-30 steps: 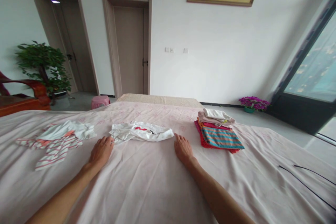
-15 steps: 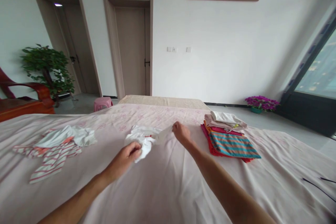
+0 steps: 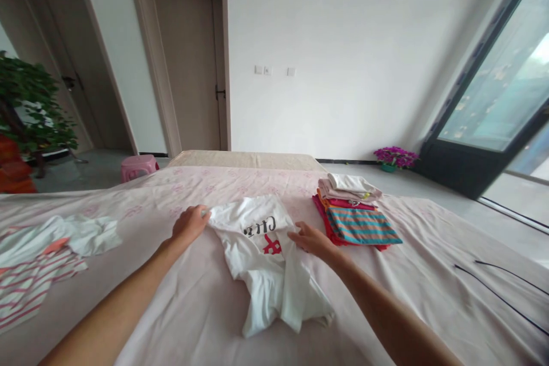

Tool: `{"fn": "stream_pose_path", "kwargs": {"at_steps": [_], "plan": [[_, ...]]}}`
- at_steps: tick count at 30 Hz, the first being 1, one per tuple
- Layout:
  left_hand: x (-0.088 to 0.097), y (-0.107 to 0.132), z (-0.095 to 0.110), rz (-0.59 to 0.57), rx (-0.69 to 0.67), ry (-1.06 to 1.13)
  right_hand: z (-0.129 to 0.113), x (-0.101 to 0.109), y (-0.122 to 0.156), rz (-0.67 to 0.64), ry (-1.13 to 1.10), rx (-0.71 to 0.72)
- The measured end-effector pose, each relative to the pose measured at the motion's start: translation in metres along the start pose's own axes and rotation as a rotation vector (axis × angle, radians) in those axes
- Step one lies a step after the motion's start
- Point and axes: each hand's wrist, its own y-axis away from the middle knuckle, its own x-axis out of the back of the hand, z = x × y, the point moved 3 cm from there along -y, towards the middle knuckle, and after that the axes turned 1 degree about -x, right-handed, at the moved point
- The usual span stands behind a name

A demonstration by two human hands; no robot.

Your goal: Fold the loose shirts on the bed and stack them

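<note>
A white T-shirt with dark lettering and a red print lies rumpled on the pale pink bedsheet, its print upside down to me. My left hand pinches its far left corner. On the far right side, the fingers of my right hand are closed on the shirt's edge. The shirt's lower part is bunched and creased toward me. Just beyond my right hand stands a stack of folded clothes, with a blue-and-orange striped piece at the front and a white one on top.
Loose white and red-striped clothes lie in a heap at the left. Two thin black cords cross the sheet at the right. Beyond the bed are a pink stool, purple flowers and a door.
The white T-shirt, bunched up before, is now spread out with its print showing. My left hand has moved left and farther away, my right hand slightly nearer. The view has turned right.
</note>
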Motion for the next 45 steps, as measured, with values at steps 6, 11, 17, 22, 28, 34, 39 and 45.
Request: {"fn": "stream_pose_path", "kwargs": {"at_steps": [6,11,17,22,28,34,39,45], "plan": [[-0.016,-0.024,-0.014,-0.054,0.068,0.041,-0.015,-0.02,0.057,-0.04,0.254,0.251],[0.019,-0.003,-0.022,-0.082,0.019,0.263,-0.032,0.03,0.015,0.013,0.335,0.363],[0.077,0.082,-0.027,-0.642,-0.046,0.599,-0.053,0.091,-0.063,0.284,0.213,0.338],[0.06,0.09,-0.069,-0.93,-0.156,0.255,-0.04,0.047,-0.072,0.159,0.2,0.336],[0.013,0.002,-0.078,-0.168,-0.075,-0.063,-0.027,0.012,-0.06,0.038,0.387,0.282],[-0.037,-0.01,-0.005,-0.005,-0.042,-0.117,-0.02,0.018,-0.062,0.16,0.532,0.182],[-0.035,0.002,0.006,0.031,-0.102,0.087,-0.015,0.048,-0.042,0.472,0.166,0.129],[0.044,0.021,-0.005,0.213,-0.13,0.783,-0.032,0.084,-0.008,0.683,-0.661,0.256]]}}
